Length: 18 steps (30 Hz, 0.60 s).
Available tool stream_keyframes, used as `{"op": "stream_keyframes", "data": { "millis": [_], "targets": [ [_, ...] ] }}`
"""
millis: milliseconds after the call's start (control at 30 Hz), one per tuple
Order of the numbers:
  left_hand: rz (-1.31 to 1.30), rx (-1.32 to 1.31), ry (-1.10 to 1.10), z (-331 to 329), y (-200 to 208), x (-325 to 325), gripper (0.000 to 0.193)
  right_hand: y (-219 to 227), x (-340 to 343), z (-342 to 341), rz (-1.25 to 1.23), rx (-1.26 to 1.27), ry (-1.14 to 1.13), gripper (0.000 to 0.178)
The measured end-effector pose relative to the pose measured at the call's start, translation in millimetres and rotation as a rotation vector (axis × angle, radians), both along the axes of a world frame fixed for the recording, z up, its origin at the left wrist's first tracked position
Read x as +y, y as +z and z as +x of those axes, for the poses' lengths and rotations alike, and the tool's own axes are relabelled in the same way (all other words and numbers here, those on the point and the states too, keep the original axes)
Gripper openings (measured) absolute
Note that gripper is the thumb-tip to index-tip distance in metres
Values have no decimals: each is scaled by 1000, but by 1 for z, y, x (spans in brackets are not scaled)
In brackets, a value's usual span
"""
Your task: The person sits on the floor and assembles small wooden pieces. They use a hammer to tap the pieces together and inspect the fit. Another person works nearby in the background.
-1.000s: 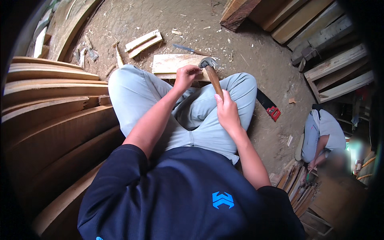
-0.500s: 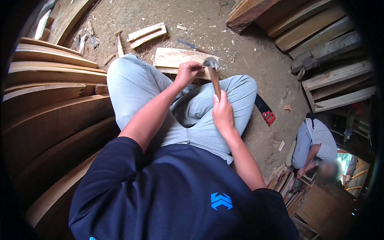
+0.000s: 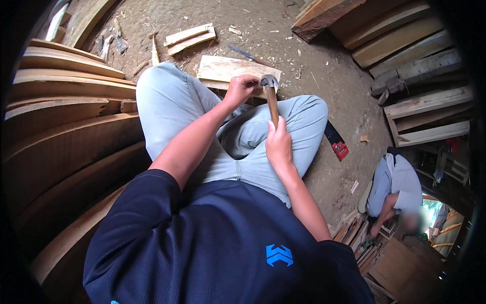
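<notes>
In front of my crossed legs lies a pale wooden board, set over other wood at its near side. My left hand is at the board's near edge, fingertips pinched together; whatever is between them is too small to make out. My right hand is wrapped round the wooden handle of a claw hammer. The hammer's metal head is over the board's right part, right beside my left fingertips. Whether it touches the wood cannot be told.
A thin-bladed tool lies beyond the board, near a joined wood piece. A red-handled saw rests right of my knee. Curved planks stack at left; timber frames stand right. Another person bends over wood at lower right.
The hammer and both hands keep nearly the same place over the board, with the hammer handle slightly more upright. My view has shifted a little. The other person's arm has moved slightly.
</notes>
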<state>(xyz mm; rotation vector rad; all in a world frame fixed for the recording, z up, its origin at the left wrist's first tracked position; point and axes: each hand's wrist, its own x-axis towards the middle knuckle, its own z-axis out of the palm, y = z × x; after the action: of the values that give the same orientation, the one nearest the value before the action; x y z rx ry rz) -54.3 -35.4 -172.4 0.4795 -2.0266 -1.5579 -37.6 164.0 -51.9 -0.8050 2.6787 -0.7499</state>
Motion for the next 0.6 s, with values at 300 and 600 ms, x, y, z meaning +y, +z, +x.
{"op": "stream_keyframes", "data": {
  "millis": [300, 600],
  "targets": [
    [45, -14, 4, 0, 0, 2, 14, 13, -5, -3, 80, -85, -15, 31],
    [57, -7, -96, 0, 1, -6, 26, 1, 3, -6, -105, -96, -69, 30]
  ]
}}
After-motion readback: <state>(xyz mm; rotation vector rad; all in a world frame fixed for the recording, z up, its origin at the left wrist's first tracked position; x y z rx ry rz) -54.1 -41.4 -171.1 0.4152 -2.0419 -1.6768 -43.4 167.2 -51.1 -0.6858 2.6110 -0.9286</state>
